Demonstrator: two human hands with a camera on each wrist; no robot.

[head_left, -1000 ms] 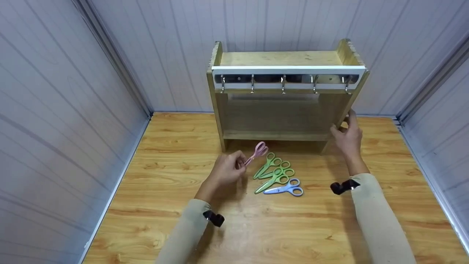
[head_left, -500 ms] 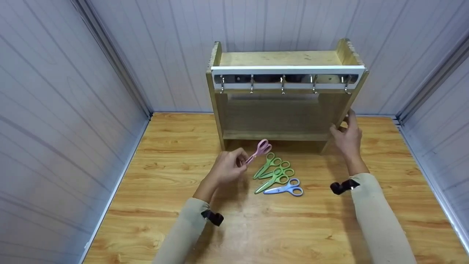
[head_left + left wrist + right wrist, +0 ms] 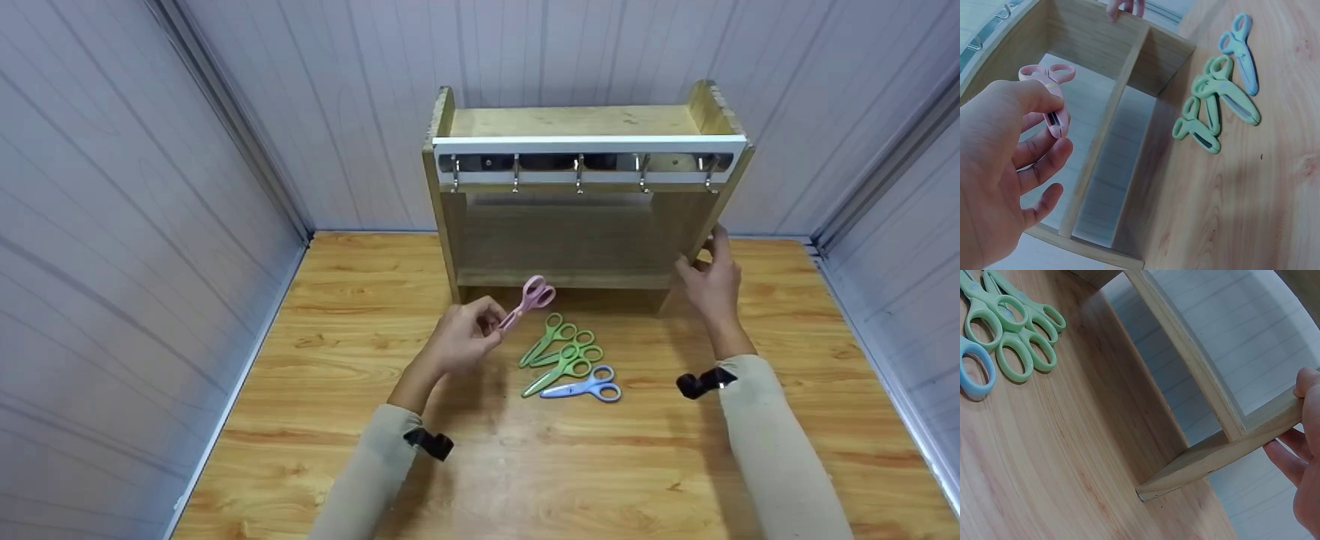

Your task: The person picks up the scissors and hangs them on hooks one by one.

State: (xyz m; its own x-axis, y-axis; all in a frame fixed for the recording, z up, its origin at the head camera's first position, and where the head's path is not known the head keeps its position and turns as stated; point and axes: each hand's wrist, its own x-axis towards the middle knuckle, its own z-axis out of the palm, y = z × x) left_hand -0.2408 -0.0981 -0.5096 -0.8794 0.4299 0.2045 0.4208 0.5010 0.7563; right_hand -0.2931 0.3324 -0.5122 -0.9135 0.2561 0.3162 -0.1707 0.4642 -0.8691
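Observation:
Pink scissors [image 3: 533, 295] are pinched by the blade end in my left hand [image 3: 466, 335], handle loops pointing up and away, above the table. In the left wrist view the thumb and fingers hold the pink scissors [image 3: 1053, 95] in front of the rack's lower opening. My right hand [image 3: 711, 281] grips the right side panel of the wooden rack [image 3: 562, 280], thumb on the front edge, fingers behind it. A row of metal hooks [image 3: 579, 172] runs along the rack's white front rail. Several green scissors [image 3: 559, 370] lie overlapping on the table, with blue scissors [image 3: 589, 385] beside them.
The rack stands upright near the back wall [image 3: 375, 112], its lower shelf [image 3: 1185, 354] open at the front. Panelled walls [image 3: 135, 262] enclose the wooden table top [image 3: 585, 465] at the left, back and right.
My left hand has lifted slightly away from the table with the pink scissors, whose loops now sit a little higher. The right hand stays on the rack's side panel.

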